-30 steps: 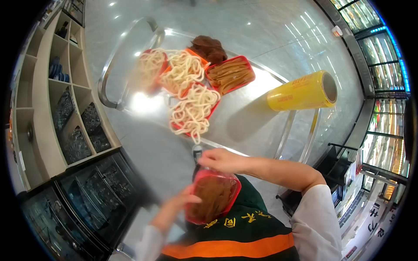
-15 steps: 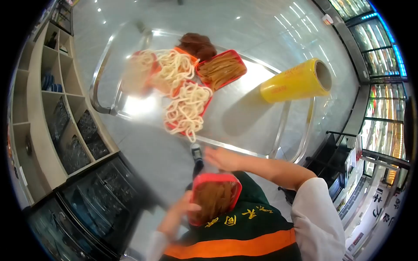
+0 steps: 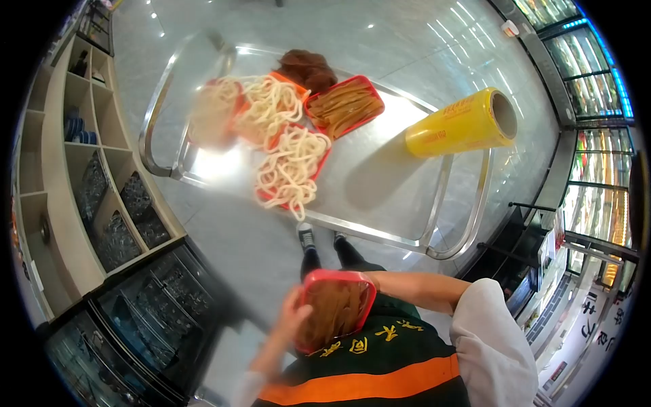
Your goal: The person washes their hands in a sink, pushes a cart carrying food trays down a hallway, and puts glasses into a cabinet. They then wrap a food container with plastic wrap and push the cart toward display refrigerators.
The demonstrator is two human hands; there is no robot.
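A red tray [image 3: 339, 308] of brown strips is held in front of my apron, tilted up toward me. My left hand [image 3: 290, 315] grips its left edge, the thumb lying over the front. From the right my forearm reaches to the tray's upper right corner. Behind the tray my right hand [image 3: 371, 279] is mostly covered, its fingers hidden. On the steel cart [image 3: 380, 183] lie a second red tray of brown strips [image 3: 344, 107], red trays of thick white noodles [image 3: 293, 166], and a dark brown bundle [image 3: 306, 69].
A large yellow roll of cling film [image 3: 461, 125] stands on the cart's right side. The cart's metal rail [image 3: 359, 227] runs between it and me. Shelving with cubbies [image 3: 102, 149] is on the left, and lit drinks fridges [image 3: 597, 169] line the right.
My right hand has moved down from beside the cart and gone behind the held tray. My left hand has shifted slightly upward along the tray's left edge.
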